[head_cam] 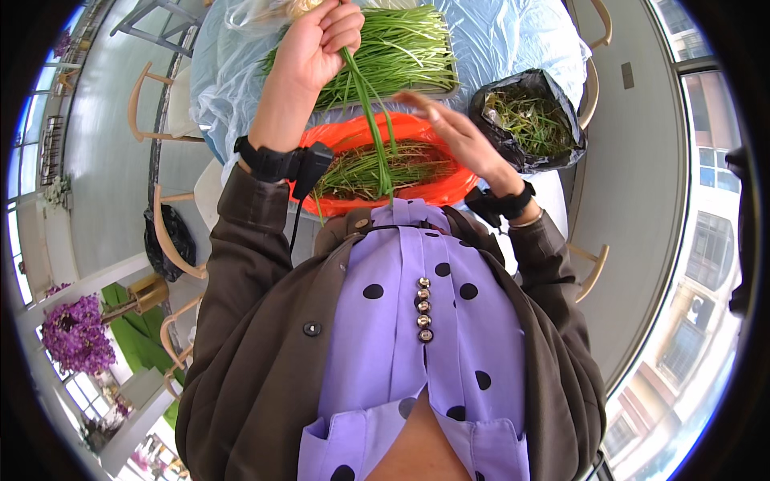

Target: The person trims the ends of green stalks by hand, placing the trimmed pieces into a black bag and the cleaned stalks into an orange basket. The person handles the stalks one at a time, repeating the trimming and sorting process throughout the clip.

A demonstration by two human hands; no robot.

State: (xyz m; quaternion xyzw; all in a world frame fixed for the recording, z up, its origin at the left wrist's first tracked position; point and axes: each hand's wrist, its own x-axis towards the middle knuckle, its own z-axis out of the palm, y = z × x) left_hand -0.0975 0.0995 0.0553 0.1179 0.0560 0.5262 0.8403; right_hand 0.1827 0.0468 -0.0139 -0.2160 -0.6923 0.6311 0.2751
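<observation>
My left hand (322,45) is raised at the top of the view, its fingers closed around a few green garlic chives (374,129). Their long leaves hang down over an orange-red plastic bag (460,180). More chives (349,171), mixed with brownish dry bits, lie inside that bag. To the right of the hanging leaves, my right hand (460,135) is held above the bag's edge with fingers extended and nothing visible in it. Beyond the bag, a heap of green chives (391,48) covers a metal tray (450,94).
A black plastic bag (486,144) of plant scraps (529,123) stands at the table's right. Thin bluish plastic sheeting (499,36) covers the table. Wooden-armed chairs (141,108) surround it. Another black bag (165,243) is near a chair at left. Clear plastic (255,18) lies at the far left.
</observation>
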